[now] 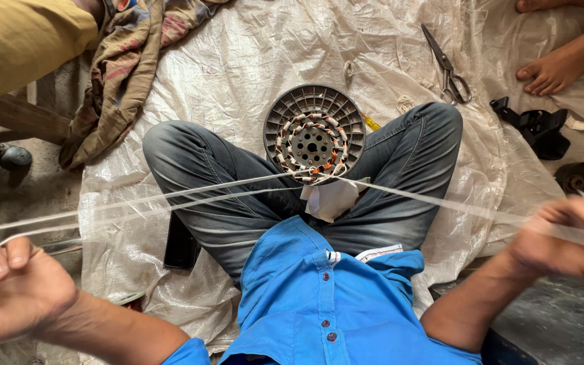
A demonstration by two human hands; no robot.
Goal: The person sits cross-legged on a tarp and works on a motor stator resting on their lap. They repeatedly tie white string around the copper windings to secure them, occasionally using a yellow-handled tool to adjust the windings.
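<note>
Thread (170, 196) stretched taut between 2 hands, across stator (313, 143).

We've got one view only, head-mounted, looking steeply down over the wearer's chest onto the crossed legs and the floor sheet (251, 61). Close range: left hand (15, 284) and right hand (562, 236) sit at the bottom corners, partly cut by the frame edges. The stator (313, 135) in the lap lands near centre. Top of frame faces away from the wearer. No second view, so nothing shared.
</note>
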